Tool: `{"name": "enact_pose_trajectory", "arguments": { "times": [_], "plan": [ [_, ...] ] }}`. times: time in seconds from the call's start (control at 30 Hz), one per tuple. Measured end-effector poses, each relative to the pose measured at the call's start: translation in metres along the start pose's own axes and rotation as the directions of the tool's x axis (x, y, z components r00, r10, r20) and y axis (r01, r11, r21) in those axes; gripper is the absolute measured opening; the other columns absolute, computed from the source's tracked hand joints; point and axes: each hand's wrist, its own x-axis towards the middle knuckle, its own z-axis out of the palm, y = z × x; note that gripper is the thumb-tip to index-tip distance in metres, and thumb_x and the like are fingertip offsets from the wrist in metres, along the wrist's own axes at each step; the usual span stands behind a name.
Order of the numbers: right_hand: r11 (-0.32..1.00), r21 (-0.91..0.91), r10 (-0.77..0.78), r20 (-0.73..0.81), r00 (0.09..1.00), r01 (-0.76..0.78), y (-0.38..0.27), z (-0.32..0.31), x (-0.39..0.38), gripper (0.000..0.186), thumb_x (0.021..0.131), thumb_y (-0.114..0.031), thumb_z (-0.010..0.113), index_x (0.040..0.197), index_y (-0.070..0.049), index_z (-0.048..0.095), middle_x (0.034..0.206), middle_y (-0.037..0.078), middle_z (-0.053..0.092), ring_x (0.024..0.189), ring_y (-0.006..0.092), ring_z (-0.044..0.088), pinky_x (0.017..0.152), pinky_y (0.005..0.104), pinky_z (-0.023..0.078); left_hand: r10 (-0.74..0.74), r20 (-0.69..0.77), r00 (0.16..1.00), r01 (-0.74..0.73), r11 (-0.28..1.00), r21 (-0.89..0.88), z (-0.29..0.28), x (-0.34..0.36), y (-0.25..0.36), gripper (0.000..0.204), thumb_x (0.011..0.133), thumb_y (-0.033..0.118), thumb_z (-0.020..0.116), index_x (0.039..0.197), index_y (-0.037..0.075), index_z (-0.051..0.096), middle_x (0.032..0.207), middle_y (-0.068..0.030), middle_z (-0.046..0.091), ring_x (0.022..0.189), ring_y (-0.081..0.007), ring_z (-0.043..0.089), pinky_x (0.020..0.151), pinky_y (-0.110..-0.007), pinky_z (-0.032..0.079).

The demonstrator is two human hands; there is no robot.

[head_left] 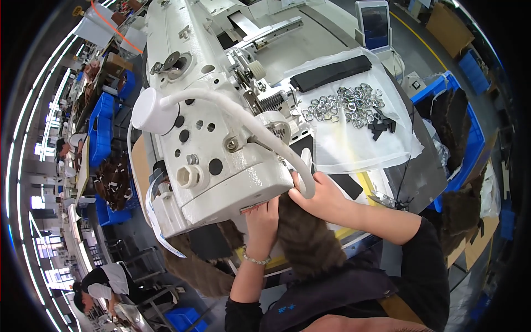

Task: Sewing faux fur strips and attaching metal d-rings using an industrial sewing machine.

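Observation:
A white industrial sewing machine (221, 166) fills the middle of the view, and its head hides the stitching spot. Under its front edge reaches my left hand (262, 222), beside a brown fur piece (310, 240); the fingertips are hidden there. On the fur's other side, my right hand (319, 195) is closed with the thumb pressed at the fur's upper end, partly behind the bent white lamp tube (265, 124). From my hands the fur hangs down toward my lap. More brown fur (199, 271) lies at the lower left, with a black panel (210, 243) against it.
On a white cloth (337, 155) lie several metal rings (354, 103), a stack of black strips (332, 73) and short black pieces (380, 124). Thread snips (387, 200) rest nearer me. A blue crate (470, 138) holding fur stands right. Another person (105, 285) sits at lower left.

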Motion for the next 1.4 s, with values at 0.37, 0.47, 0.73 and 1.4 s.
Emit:
{"name": "enact_pose_trajectory", "arguments": {
  "times": [0.37,0.47,0.73,1.4],
  "plan": [
    [0.997,-0.070,-0.001,-0.206,0.979,-0.014,0.007,0.008,0.009,0.011,0.069,-0.016,0.060,0.077,-0.013,0.054,0.074,-0.002,0.052,0.082,0.0151,0.053,0.068,0.0291,0.040,0.024,-0.099,0.995,-0.005,0.983,0.183,0.006,-0.002,0.009,0.023,0.082,0.014,0.062,0.104,0.011,0.069,0.095,-0.0063,0.067,0.098,-0.0248,0.063,0.098,-0.047,0.041],
    [0.999,0.008,0.043,-0.175,0.984,-0.042,0.009,0.006,0.007,0.011,0.069,-0.015,0.060,0.079,-0.012,0.056,0.078,-0.001,0.057,0.085,0.0162,0.056,0.070,0.0299,0.041,-0.040,-0.035,0.999,0.045,0.987,0.155,0.006,-0.003,0.009,0.026,0.083,0.014,0.061,0.108,0.012,0.067,0.098,-0.0040,0.066,0.096,-0.0227,0.062,0.097,-0.045,0.040],
    [0.982,-0.026,0.190,0.056,0.980,-0.189,-0.006,-0.043,-0.026,0.041,0.073,-0.020,0.067,0.110,-0.006,0.055,0.118,0.009,0.055,0.107,0.0236,0.051,0.089,0.0348,0.038,0.123,0.397,0.909,0.016,0.944,-0.331,-0.054,-0.023,0.012,0.077,0.071,0.009,0.067,0.140,0.035,0.045,0.151,-0.0116,0.033,0.138,-0.0299,0.033,0.105,-0.053,0.029],
    [0.821,0.226,0.531,0.035,0.847,-0.524,-0.013,-0.060,-0.068,0.032,0.069,-0.016,0.077,0.097,-0.012,0.063,0.097,0.002,0.054,0.094,0.0232,0.051,0.080,0.0378,0.033,0.293,0.441,0.848,0.049,0.786,-0.616,-0.106,-0.055,0.033,0.048,0.077,0.016,0.070,0.124,0.020,0.060,0.126,-0.0061,0.058,0.120,-0.0243,0.052,0.104,-0.048,0.033]
  ]
}}
